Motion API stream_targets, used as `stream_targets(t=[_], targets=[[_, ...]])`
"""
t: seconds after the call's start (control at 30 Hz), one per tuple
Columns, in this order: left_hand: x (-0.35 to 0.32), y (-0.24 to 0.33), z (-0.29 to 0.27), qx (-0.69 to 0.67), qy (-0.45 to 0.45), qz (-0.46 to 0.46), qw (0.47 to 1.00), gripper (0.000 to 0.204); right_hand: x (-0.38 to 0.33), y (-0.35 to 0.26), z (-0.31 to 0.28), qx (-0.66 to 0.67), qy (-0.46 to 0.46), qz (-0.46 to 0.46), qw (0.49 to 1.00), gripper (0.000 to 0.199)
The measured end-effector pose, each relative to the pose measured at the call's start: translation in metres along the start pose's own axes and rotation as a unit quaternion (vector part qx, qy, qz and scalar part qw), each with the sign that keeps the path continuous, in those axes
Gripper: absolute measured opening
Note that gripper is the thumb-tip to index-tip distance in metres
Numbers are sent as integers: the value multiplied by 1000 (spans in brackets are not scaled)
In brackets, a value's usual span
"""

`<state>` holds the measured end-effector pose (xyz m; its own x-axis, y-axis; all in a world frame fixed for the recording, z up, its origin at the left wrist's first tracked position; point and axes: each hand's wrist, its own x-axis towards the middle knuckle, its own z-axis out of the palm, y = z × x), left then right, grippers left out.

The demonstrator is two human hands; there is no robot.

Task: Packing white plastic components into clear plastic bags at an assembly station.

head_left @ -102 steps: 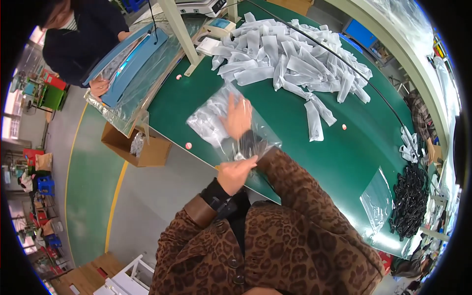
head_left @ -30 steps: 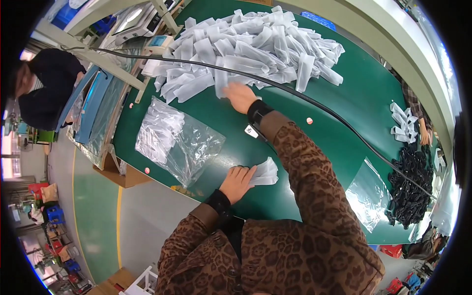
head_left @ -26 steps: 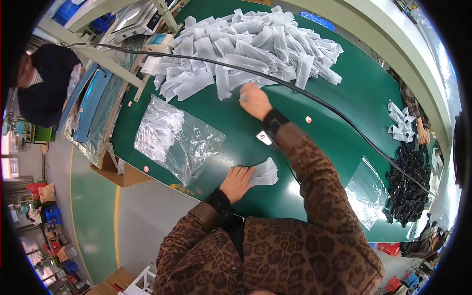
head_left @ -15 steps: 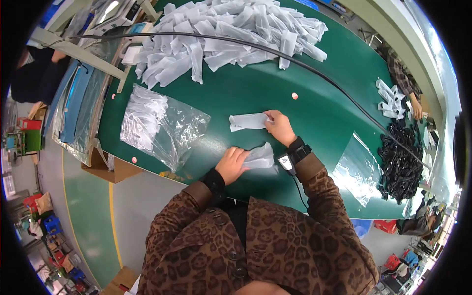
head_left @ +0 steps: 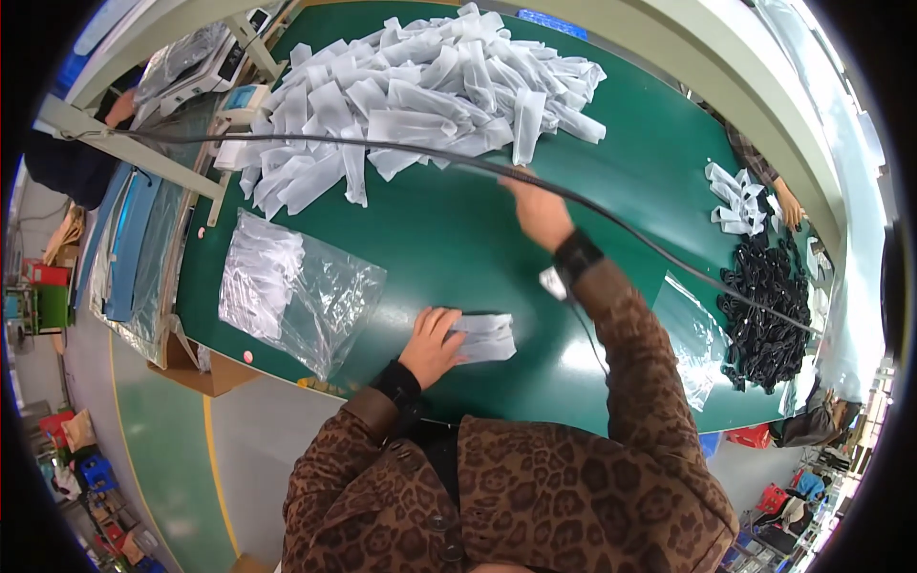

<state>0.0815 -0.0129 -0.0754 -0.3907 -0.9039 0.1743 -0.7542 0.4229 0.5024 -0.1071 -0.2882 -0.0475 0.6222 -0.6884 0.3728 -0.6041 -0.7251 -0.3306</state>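
Observation:
On the green table (head_left: 411,258) my left hand (head_left: 435,346) rests near the front edge, its fingers closed over the left end of a flat, frosted white plastic sleeve (head_left: 487,338). Whether more than one sleeve lies under those fingers cannot be made out. Farther out, my right hand (head_left: 541,212) reaches toward the big heap of similar sleeves (head_left: 430,95). Its fingers are blurred and partly behind a black cable (head_left: 630,234), short of the heap's near edge. A small white device (head_left: 552,283) hangs by the right wrist on a thin dark cord.
A clear bag (head_left: 334,286) partly filled with white sleeves lies on the left. To the right are an empty-looking clear bag (head_left: 683,334), a pile of black cords (head_left: 764,315) and a few sleeves (head_left: 735,199) near another person's hand (head_left: 789,202). A frame post (head_left: 143,153) stands left.
My right hand has let go of its sleeve and moved away toward the heap. My left hand has moved slightly left and nearer to me, with the sleeve now lying flat beneath it.

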Motion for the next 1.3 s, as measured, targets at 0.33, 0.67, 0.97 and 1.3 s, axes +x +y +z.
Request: stream_targets(t=[0.33, 0.67, 0.97, 1.3], targets=[[2, 13, -10, 31, -20, -22, 999, 44, 67, 108, -6, -164, -30, 2, 986, 8], [24, 10, 1, -46, -29, -11, 998, 68, -98, -33, -16, 254, -85, 231, 935, 10], [26, 16, -6, -21, -28, -12, 999, 82, -109, -94, -49, 213, -37, 63, 974, 17], [26, 18, -4, -5, 5, 5, 1000, 85, -140, -86, -20, 239, -199, 56, 949, 25]])
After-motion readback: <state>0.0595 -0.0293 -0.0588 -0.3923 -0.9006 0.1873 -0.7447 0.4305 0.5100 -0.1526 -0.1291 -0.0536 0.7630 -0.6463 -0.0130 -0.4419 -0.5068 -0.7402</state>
